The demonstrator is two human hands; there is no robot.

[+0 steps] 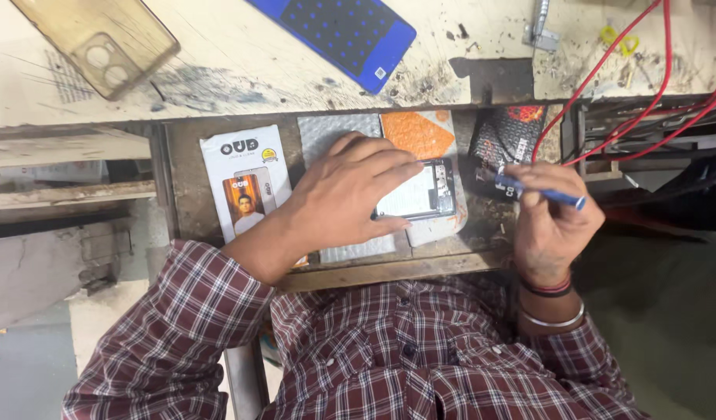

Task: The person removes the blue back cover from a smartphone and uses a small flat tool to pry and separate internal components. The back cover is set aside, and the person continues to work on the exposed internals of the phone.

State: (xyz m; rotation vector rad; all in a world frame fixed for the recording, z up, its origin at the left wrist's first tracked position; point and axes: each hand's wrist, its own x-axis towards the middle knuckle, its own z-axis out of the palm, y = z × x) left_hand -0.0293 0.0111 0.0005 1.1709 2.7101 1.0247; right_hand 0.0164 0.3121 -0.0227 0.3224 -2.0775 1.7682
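My left hand point(350, 194) presses down on an opened phone point(424, 190) with its back off, fingers spread over its left half. The phone lies on a grey bubble-wrap pad point(334, 132) and an orange packet point(418, 132) in a wooden drawer point(389, 268). My right hand point(548, 218) grips a thin blue screwdriver point(556, 194), its tip pointing left toward the phone's right edge. I cannot tell whether the tip touches the phone.
A white printed box point(245, 183) lies left of the phone, a dark packet point(507, 140) to its right. On the worn benchtop above sit a clear phone case point(101, 43) and a blue phone back point(338, 31). Red wires point(607, 85) run at the right.
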